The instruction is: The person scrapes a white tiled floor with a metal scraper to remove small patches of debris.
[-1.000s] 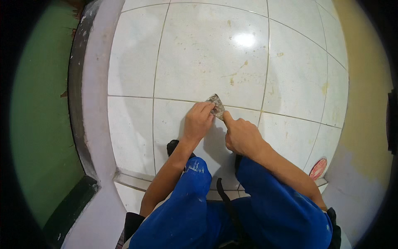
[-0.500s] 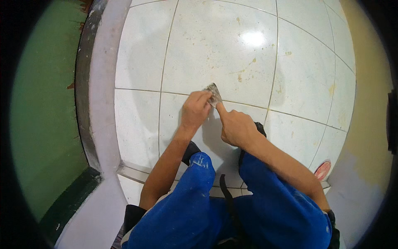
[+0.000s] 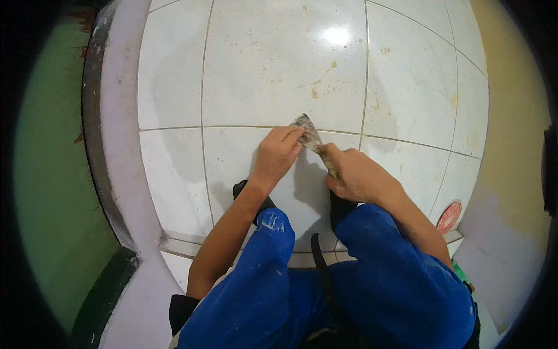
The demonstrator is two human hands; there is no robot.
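White floor tiles (image 3: 279, 70), yellow-spotted, lie beneath a smeared putty knife (image 3: 311, 137) at a grout line (image 3: 244, 126); the right hand (image 3: 363, 175) clasps its handle, the left hand's (image 3: 275, 153) fingers touch its blade, pinching or not I cannot tell.

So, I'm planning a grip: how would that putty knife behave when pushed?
The putty knife looks light, being small beside the right hand. Its thin, metal-looking blade could flex slightly, and its flat shape makes rolling unlikely.
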